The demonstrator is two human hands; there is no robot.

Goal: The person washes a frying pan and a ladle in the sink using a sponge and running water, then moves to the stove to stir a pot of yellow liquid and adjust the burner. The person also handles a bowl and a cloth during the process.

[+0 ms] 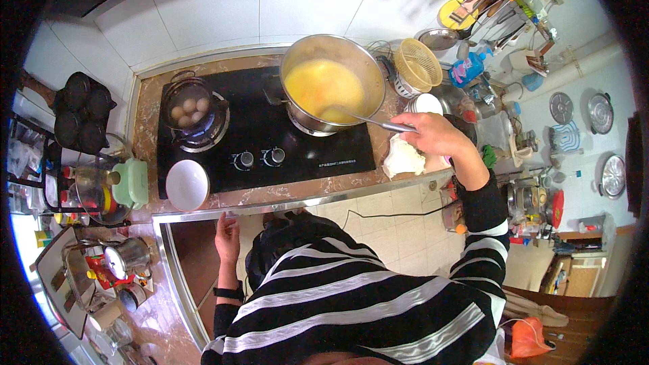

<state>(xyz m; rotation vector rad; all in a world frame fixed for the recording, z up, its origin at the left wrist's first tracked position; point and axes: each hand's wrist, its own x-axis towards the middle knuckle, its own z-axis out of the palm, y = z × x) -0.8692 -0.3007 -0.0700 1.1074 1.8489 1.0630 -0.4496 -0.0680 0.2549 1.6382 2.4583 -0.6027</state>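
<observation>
My right hand point(431, 134) grips the handle of a metal ladle point(388, 124). The ladle's bowl end is dipped in a yellow liquid point(324, 86), inside a large stainless steel pot point(370, 68) on the right side of a black glass gas hob point(324, 154). Below that hand, a crumpled white cloth point(403, 158) lies on the counter. My left hand point(227, 241) holds nothing and hangs by the counter's front edge, fingers loosely bent. Above it stands a white bowl point(187, 185), partly over the hob's corner.
Several eggs sit in a small dark pan point(177, 92) over a lit blue flame on the left burner. A yellow plastic basket point(418, 65) and a blue bottle point(466, 70) stand right of the pot. A mould pan point(83, 111) and a green container point(131, 182) are at the left.
</observation>
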